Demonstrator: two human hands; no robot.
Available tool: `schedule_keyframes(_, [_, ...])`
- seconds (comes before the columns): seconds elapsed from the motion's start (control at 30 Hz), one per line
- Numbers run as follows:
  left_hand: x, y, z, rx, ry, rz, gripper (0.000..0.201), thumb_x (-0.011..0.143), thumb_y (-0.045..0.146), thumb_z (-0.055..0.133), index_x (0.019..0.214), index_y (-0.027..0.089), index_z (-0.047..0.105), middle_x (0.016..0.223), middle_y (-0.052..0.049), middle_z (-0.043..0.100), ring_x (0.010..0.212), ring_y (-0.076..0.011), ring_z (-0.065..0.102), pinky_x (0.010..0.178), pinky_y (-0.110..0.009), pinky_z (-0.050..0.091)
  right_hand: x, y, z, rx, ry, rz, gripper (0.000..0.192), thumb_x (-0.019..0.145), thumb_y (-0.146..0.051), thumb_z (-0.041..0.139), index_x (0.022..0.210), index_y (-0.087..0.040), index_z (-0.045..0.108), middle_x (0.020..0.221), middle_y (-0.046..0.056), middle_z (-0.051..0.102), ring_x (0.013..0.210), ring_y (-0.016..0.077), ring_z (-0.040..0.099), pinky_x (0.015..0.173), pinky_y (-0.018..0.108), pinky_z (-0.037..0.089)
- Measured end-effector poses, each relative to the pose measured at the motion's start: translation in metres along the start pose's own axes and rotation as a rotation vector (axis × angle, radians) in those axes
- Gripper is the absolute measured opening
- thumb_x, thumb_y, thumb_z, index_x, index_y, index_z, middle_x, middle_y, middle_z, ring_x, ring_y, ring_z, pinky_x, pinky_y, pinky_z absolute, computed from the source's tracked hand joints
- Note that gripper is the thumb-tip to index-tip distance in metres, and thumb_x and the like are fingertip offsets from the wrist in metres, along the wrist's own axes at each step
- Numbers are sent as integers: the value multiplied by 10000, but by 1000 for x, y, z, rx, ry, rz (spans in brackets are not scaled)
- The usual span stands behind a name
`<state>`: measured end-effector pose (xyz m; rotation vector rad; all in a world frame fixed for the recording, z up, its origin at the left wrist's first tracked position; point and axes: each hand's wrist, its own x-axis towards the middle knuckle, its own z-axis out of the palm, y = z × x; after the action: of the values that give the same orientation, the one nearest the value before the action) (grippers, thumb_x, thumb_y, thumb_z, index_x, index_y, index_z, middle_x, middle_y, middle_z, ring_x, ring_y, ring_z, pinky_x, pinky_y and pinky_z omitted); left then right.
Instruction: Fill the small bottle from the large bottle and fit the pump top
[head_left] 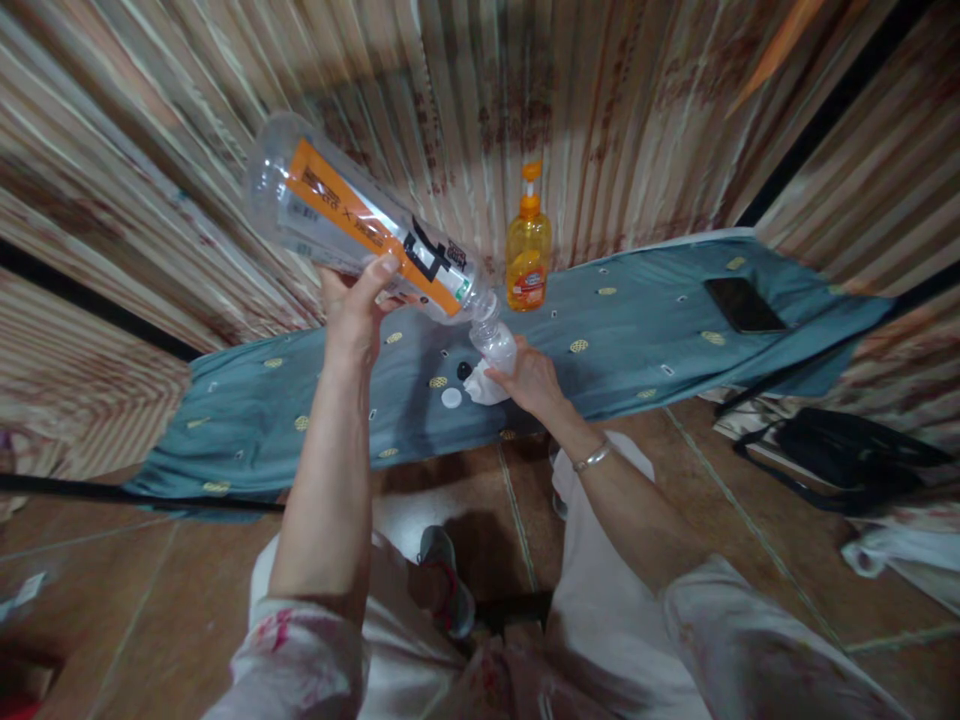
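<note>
My left hand (360,300) is closed round a large clear plastic bottle (352,215) with an orange and white label. That bottle is tilted, its neck pointing down to the right. Its mouth meets the top of a small clear bottle (499,345), which my right hand (532,380) grips low on its body. Whether liquid is flowing between them I cannot tell. Beneath the small bottle lies a crumpled white cloth or tissue (484,388). Beside it on the bench are a black cap (464,371) and a white round lid (451,398).
An orange pump bottle (529,255) stands upright at the bench's back edge. A dark phone (744,304) lies at the right on the blue-green cloth (637,300). Curtains hang behind. A black bag (840,455) rests on the floor to the right.
</note>
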<state>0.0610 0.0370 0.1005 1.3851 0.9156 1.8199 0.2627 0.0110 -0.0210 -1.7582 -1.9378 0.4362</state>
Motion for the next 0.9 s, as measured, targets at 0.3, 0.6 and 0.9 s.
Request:
schedule_keyframes(0.3, [4,-1,-4,20,-32,-36,753,631,463,861,1313,472,544,1094,2,746,1059,-366,712,640,-475,647,0,1,1,-12,5,-13,622,911,-394,731,1391,-71,503,1216,207,746,1182,308,708,956,332,513])
schedule_keyframes(0.6, [1,2,-2,55,-51,4,678,648,498,852,1262,423,574,1087,-21,745,1082,-374,708,630,-460,638,-1,-1,-1,-24,1,6,603,906,-380,746,1370,-71,517,1200,211,750,1164,310,718,953,339,522])
schedule_keyframes(0.9, [2,1,-3,55,-63,4,752,641,501,861,1317,443,537,1092,-10,752,1095,-382,708,634,-482,643,1,1,1,-11,-1,3,600,905,-386,743,1368,-78,519,1202,201,752,1165,302,717,948,330,524])
